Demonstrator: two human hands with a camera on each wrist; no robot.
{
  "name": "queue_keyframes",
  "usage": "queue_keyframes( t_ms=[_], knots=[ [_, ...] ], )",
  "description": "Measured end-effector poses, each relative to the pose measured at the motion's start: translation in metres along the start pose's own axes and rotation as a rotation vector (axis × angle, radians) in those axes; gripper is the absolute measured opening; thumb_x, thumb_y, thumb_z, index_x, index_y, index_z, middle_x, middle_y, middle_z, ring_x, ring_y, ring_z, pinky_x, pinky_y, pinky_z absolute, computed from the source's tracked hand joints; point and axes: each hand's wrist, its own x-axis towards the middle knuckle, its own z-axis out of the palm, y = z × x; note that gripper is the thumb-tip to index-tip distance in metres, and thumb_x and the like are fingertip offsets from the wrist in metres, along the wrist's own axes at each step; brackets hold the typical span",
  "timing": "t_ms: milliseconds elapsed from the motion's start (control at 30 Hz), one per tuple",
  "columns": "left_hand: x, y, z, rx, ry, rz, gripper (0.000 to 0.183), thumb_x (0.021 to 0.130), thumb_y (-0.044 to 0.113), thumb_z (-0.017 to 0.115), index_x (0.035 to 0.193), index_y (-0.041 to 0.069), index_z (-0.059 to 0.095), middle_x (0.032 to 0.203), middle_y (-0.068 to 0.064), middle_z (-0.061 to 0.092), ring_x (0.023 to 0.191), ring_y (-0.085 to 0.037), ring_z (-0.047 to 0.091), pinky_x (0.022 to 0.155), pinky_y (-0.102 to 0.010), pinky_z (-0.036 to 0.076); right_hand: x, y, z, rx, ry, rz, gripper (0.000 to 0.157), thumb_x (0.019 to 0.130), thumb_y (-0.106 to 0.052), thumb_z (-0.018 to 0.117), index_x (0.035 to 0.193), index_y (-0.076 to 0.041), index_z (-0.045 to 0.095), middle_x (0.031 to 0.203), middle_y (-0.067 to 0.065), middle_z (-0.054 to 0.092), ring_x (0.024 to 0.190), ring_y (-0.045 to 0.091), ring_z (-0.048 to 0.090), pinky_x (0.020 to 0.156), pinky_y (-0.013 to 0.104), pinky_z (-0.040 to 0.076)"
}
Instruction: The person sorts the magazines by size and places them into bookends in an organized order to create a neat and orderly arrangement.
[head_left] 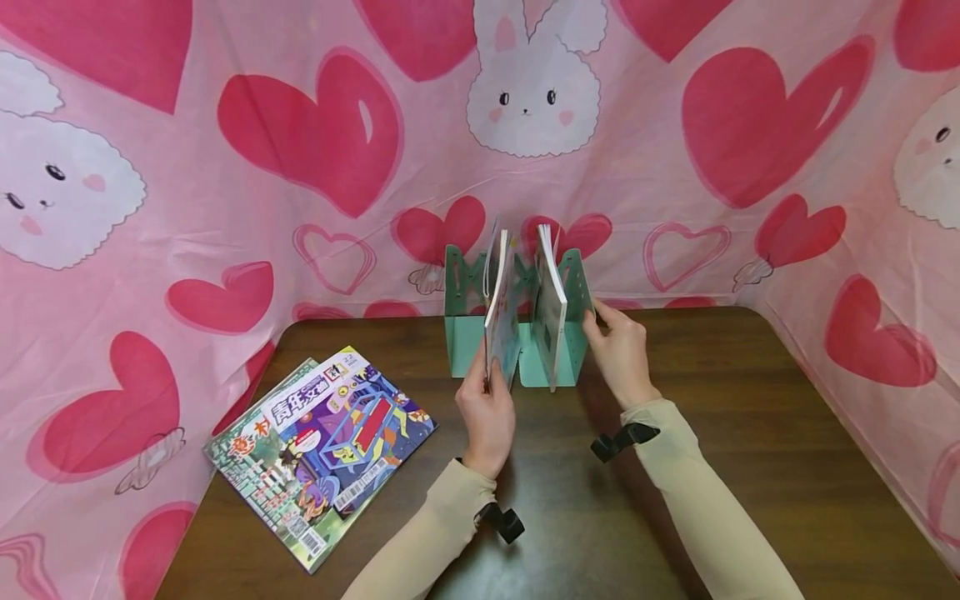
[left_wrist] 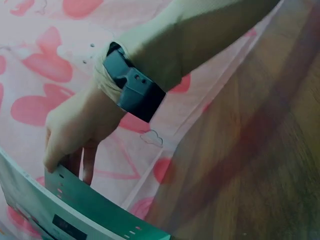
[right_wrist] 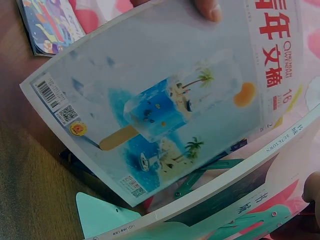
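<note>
My left hand [head_left: 487, 417] grips the lower near edge of an upright magazine [head_left: 504, 308], holding it between the two sides of a green folding bookend [head_left: 467, 346]. In the right wrist view this magazine's cover [right_wrist: 175, 110] shows an ice lolly and palm trees, with my left thumb [right_wrist: 209, 9] on it. My right hand [head_left: 621, 350] pinches the edge of the bookend's right side panel [left_wrist: 100, 200], thumb on one face and fingers on the other. Another magazine [head_left: 553, 308] stands just inside that panel, leaning slightly.
On the table's left lie stacked magazines [head_left: 352, 442], the top one purple and colourful. A pink curtain [head_left: 435, 167] with hearts and rabbits hangs behind and beside the dark wooden table [head_left: 720, 417]. The bookend stands near the back edge.
</note>
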Motion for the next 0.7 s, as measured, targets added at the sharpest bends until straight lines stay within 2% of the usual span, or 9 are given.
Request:
queue_keyframes(
  t_ms=[200,533,700],
  knots=[
    [-0.005,-0.004,-0.006,-0.006,0.003,-0.021,0.045,0.105,-0.004,0.055,0.149,0.005,0.057,0.143,-0.012,0.064,0.129,-0.028,0.061,0.102,-0.048,0.051,0.0,0.0,0.0,0.011,0.005,-0.006,0.03,0.1,-0.007,0.064,0.126,0.005,0.072,0.114,0.024,0.075,0.095,0.037,0.074,0.082,0.055,0.06],
    [-0.011,0.0,-0.008,0.008,-0.002,0.104,0.043,0.102,-0.01,0.055,0.144,-0.001,0.06,0.137,-0.018,0.065,0.125,-0.031,0.063,0.099,-0.044,0.053,0.002,-0.002,0.0,0.005,0.006,-0.002,0.03,0.1,-0.006,0.063,0.127,0.004,0.072,0.114,0.023,0.075,0.095,0.037,0.073,0.083,0.055,0.059],
    [-0.016,0.004,-0.002,-0.019,-0.034,0.089,0.043,0.104,-0.007,0.054,0.145,0.0,0.059,0.135,-0.019,0.065,0.125,-0.033,0.064,0.098,-0.045,0.054,0.0,0.0,0.002,0.011,0.003,0.012,0.031,0.1,-0.006,0.063,0.128,0.004,0.072,0.114,0.024,0.075,0.094,0.036,0.073,0.081,0.054,0.059]
  ],
)
